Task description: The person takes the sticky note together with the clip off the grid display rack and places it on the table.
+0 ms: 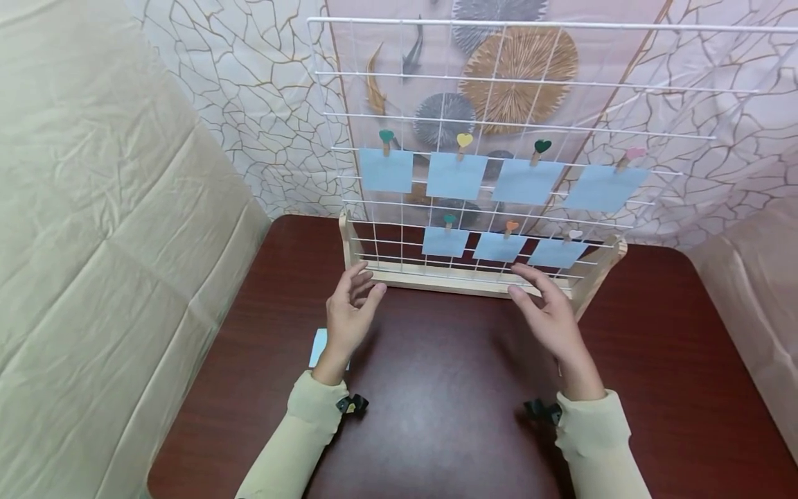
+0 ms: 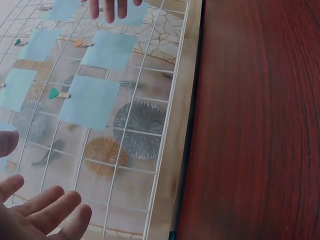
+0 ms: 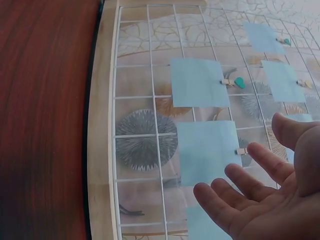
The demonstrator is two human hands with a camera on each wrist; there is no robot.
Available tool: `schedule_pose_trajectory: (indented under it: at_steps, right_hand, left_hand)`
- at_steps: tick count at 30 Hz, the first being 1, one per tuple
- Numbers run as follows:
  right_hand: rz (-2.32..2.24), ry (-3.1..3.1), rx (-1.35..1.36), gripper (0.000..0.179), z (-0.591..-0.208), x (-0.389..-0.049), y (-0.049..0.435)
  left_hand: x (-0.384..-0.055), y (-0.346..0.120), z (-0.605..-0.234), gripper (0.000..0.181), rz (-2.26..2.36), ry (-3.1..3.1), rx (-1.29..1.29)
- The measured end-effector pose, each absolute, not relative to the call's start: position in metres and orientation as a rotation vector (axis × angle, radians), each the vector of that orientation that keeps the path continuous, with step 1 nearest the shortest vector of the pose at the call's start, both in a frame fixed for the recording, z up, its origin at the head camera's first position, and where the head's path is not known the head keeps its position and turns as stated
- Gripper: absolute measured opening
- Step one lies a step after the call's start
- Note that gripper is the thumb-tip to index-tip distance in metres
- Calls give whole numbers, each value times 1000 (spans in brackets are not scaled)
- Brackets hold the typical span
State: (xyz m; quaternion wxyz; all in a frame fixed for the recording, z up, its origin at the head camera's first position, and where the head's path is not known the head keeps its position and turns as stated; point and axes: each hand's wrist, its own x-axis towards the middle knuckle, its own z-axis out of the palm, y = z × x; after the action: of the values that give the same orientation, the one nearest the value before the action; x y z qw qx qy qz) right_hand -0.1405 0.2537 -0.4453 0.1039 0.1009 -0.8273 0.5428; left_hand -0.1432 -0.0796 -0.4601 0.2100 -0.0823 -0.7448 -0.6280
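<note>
A white wire grid (image 1: 386,253) stands upright in a pale wooden base (image 1: 436,281). Heart-topped clothespins, such as a yellow one (image 1: 464,142) and an orange one (image 1: 511,227), clip several light blue paper sheets (image 1: 457,177) to it in two rows. My left hand (image 1: 350,312) hovers in front of the base's left part, fingers loosely bent and holding nothing. Opposite it, my right hand (image 1: 551,315) is raised before the lower right sheet (image 1: 557,254), also with nothing in its grasp. In the right wrist view its fingers (image 3: 250,192) spread near a blue sheet (image 3: 207,150).
Another light blue paper (image 1: 318,346) lies on the dark red-brown table (image 1: 424,416), partly hidden behind my left wrist. A cream quilted cover (image 1: 125,242) rises along the left side. Behind the grid hangs a patterned cloth (image 1: 268,90).
</note>
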Motion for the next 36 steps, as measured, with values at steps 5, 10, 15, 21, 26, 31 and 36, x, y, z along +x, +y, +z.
schedule_pose_trajectory:
  at_steps: [5,10,15,21,26,31,36]
  right_hand:
    - [1645,-2387,321,40,-442,-144,249]
    - [1676,-2381,327,40,-437,-147,242]
    - [1692,-2368,339,40,-434,-150,235]
    - [1707,-2352,378,41,-430,-156,226]
    - [1656,-2392,411,42,-424,-162,220]
    - [1640,-2417,419,43,-419,-166,213]
    - [1663,-2417,431,45,-416,-167,207]
  left_hand:
    - [-150,-74,-466,51,-1774,-2064,-252]
    - [-158,-74,-476,54,-1822,-2066,-274]
    - [-161,-70,-475,54,-1847,-2098,-320]
    - [-165,-62,-474,56,-1904,-2114,-349]
    - [-171,-57,-474,55,-1950,-2137,-360]
    - [-177,-54,-475,55,-1936,-2174,-377]
    - [-182,-51,-474,54,-1939,-2199,-373]
